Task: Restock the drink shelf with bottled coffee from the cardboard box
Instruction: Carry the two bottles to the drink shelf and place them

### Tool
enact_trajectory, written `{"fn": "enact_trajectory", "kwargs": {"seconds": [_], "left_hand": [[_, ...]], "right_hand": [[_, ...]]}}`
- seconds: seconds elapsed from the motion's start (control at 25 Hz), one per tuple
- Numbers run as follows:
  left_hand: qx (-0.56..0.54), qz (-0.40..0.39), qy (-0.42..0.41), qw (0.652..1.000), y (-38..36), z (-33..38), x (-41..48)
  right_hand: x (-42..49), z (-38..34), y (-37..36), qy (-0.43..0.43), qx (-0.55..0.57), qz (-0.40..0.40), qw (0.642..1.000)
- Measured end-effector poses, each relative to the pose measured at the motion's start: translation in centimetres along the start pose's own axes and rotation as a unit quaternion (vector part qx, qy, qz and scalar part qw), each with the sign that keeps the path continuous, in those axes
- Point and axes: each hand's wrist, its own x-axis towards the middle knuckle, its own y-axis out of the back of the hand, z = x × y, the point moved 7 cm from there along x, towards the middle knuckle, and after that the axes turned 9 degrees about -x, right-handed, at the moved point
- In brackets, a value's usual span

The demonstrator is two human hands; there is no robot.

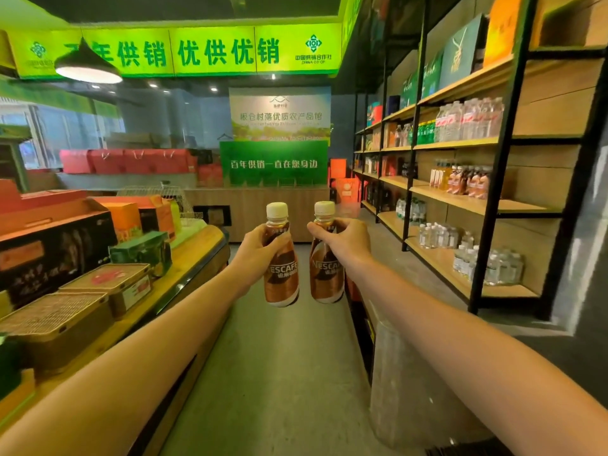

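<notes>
Both arms were out over the aisle! The left hand (260, 241) had its fingers curled tight round the neck of one coffee bottle (282, 278), upright. At its 3 o'clock, just beside but not touching, the right hand (345, 240) gripped a second coffee bottle (326, 278). The drink shelf (516, 205) stood at 3 o'clock, the gift boxes (59, 248) at 9.
</notes>
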Motion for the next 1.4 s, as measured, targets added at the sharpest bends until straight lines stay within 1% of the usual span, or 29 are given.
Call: {"fn": "enact_trajectory", "kwargs": {"seconds": [0.16,0.28,0.44,0.6,0.8,0.92,1.12,1.28,1.4], "left_hand": [[0.001,0.003,0.007,1.000,-0.8,-3.2,10.5],[0.008,0.005,0.012,1.000,-1.1,-6.1,17.6],[-0.011,-0.004,0.008,1.000,-1.5,-10.9,27.6],[-0.019,-0.050,-0.002,0.999,-1.7,-15.8,39.3],[-0.012,-0.121,-0.024,0.992,-2.6,-18.8,55.0],[-0.015,-0.146,-0.020,0.989,-4.7,-20.8,62.6],[-0.035,-0.175,-0.015,0.984,-10.6,-26.2,74.3],[-0.044,-0.191,-0.004,0.981,-17.7,-30.6,84.2],[-0.043,-0.217,-0.002,0.975,-24.1,-32.5,92.1]], "right_hand": [[11.0,2.0,-2.5,0.019,-0.016,-0.001,1.000],[17.9,4.4,-4.6,0.014,-0.021,0.002,1.000],[27.3,8.7,-8.4,0.009,-0.025,0.004,1.000],[37.8,13.1,-12.7,-0.005,-0.015,0.022,1.000],[52.1,17.1,-15.9,-0.030,-0.004,0.087,0.996],[59.0,20.0,-16.0,-0.052,-0.016,0.108,0.993],[70.2,26.6,-14.2,-0.073,-0.002,0.151,0.986],[79.5,33.1,-11.1,-0.072,-0.016,0.188,0.979],[87.0,37.4,-6.8,-0.081,-0.034,0.214,0.973]]}}
